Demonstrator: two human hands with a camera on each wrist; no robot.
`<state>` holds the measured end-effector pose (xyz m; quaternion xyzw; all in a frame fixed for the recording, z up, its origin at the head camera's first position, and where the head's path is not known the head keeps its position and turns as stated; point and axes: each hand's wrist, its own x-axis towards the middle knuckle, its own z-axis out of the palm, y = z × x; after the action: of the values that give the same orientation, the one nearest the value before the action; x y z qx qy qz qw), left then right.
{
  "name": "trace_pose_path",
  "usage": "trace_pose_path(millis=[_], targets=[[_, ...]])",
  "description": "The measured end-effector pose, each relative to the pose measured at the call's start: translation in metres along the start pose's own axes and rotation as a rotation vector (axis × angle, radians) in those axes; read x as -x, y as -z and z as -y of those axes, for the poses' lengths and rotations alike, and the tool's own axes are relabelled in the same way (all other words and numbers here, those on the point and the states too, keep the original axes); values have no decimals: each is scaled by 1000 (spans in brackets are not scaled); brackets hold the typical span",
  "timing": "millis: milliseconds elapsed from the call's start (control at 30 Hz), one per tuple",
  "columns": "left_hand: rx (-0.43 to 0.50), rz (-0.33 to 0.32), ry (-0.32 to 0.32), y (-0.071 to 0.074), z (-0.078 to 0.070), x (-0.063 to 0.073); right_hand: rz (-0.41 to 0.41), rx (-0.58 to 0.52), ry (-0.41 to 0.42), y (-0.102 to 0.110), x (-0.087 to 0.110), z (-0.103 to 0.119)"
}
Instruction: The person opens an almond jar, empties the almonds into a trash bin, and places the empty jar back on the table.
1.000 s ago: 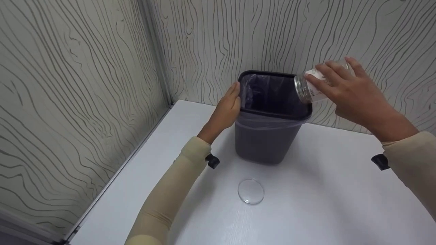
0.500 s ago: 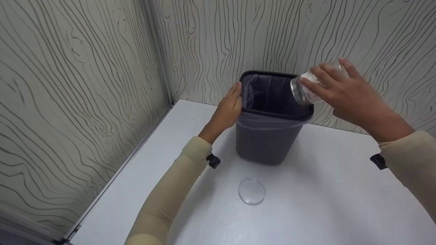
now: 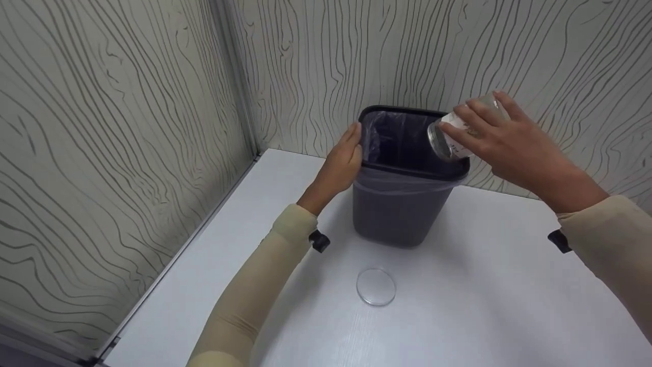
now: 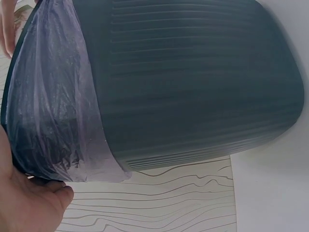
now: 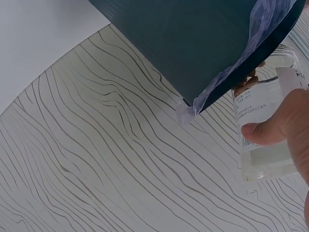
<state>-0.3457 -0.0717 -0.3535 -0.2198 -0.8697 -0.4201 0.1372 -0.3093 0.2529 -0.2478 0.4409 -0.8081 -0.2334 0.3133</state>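
Note:
In the head view my right hand grips a clear screw-neck jar with a white label. The jar is tilted, its mouth pointing down into the bin over the right rim. In the right wrist view, small brown pieces show at the jar's neck, and the thumb presses on the label. The bin is dark grey, with a translucent liner folded over its rim. My left hand rests against the bin's left side at the rim, fingers straight. What lies inside the bin is too dark to tell.
A clear round lid lies on the white table in front of the bin. Close behind stands a wood-grain patterned wall, with another wall to the left. The table's left edge runs along that side wall.
My right hand has moved left and slightly down with the jar, bringing its mouth further over the bin. The left hand, bin and lid stay practically where they were.

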Motion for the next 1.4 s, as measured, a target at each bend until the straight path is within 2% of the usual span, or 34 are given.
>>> trace_pose_path(millis=[467,767,1067,1400], targets=[[5,-1,3,0,0,0,35,86,53,1,-5,2],[-4,0,7,-1,1,-2,10,58,24,4,-11,1],[-17,-11,3,-2,1,-3,8,84,35,9,-25,9],[12,13,-11,-3,1,-5,16,31,22,-1,-12,1]])
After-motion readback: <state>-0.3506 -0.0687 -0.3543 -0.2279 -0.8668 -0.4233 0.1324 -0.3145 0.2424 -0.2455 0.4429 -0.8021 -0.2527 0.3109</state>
